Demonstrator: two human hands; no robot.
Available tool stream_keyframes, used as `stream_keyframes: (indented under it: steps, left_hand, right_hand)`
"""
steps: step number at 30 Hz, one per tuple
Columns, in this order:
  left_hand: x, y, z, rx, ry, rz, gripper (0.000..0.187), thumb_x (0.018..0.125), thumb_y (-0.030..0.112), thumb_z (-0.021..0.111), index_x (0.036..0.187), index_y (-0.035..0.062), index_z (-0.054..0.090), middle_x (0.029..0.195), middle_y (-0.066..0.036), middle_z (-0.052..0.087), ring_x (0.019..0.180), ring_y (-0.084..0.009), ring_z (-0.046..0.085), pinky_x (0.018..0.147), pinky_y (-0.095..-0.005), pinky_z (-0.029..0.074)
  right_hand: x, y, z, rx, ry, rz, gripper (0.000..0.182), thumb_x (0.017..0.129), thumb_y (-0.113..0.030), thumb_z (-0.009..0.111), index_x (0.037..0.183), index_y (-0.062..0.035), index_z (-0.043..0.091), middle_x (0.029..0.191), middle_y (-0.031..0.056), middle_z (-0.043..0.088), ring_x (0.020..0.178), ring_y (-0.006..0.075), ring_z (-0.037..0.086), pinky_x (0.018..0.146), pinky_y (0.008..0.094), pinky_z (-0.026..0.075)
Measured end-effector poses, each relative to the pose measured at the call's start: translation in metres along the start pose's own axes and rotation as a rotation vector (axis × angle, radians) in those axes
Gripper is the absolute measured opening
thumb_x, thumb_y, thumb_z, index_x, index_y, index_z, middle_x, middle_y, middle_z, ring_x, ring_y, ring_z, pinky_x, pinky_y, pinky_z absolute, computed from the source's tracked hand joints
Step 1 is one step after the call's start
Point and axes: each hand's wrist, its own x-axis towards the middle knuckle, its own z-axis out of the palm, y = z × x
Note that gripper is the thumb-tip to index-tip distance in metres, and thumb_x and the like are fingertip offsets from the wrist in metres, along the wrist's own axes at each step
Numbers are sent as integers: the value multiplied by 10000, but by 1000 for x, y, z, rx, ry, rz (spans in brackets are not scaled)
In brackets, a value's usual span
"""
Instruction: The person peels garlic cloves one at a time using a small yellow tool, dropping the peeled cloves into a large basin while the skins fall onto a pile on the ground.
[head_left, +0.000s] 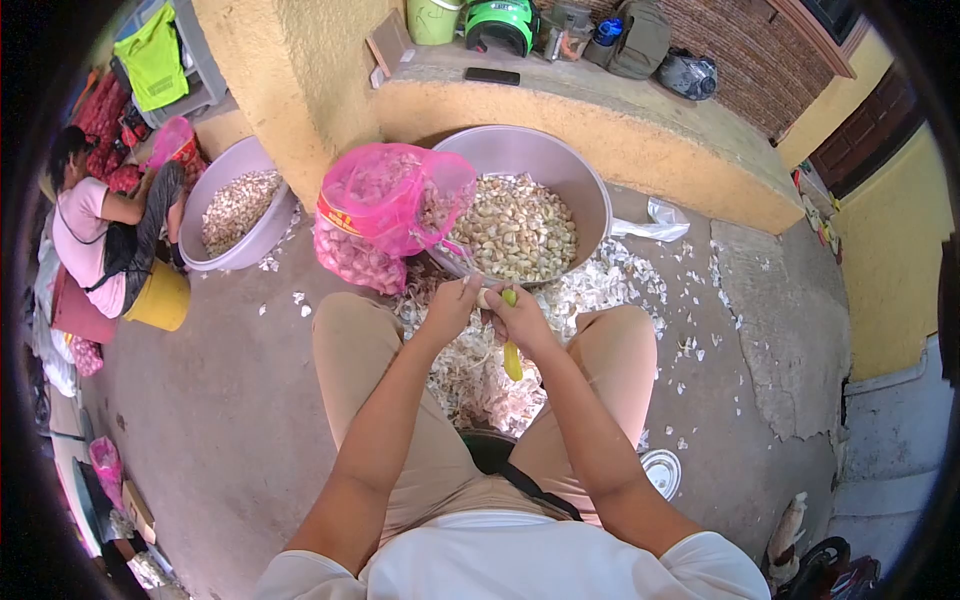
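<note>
My left hand (453, 308) is closed, its fingertips pinching a pale garlic clove (484, 299) between the two hands. My right hand (522, 322) meets it there, wrapped round a small knife (512, 362) with a yellow-green handle; I cannot make out its blade. Just beyond the hands, a wide lilac basin (597, 190) holds many garlic cloves (525, 228). A pink mesh sack (365, 215) of garlic leans against the basin's left side. Below the hands, garlic skins (480, 385) lie heaped between my knees.
Another person (95, 215) sits at the left on a yellow bucket (160, 298), beside a second lilac basin (262, 235) of garlic. A yellow pillar (265, 70) and low ledge (640, 150) stand ahead. The ledge holds a phone (492, 76), green helmet (502, 25) and backpack (640, 40).
</note>
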Motion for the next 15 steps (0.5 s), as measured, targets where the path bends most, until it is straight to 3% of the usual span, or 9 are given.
stream_keyframes:
  steps: [6,15]
  left_hand:
    - [-3,7,6,-328,-15,-154,442,895,372,363,678,25,532,544,-39,505,434,-110,477,359,-249,359]
    - [1,3,9,-717,63,-277,385,892,356,386,755,31,539,603,-50,538,471,-143,512,381,-260,385]
  right_hand:
    - [1,4,5,213,2,2,184,847,-257,532,864,-95,446,625,13,457,453,55,356,406,191,297]
    - [3,4,3,314,-1,-18,164,859,-209,510,938,-83,442,690,32,466,469,63,354,420,204,316]
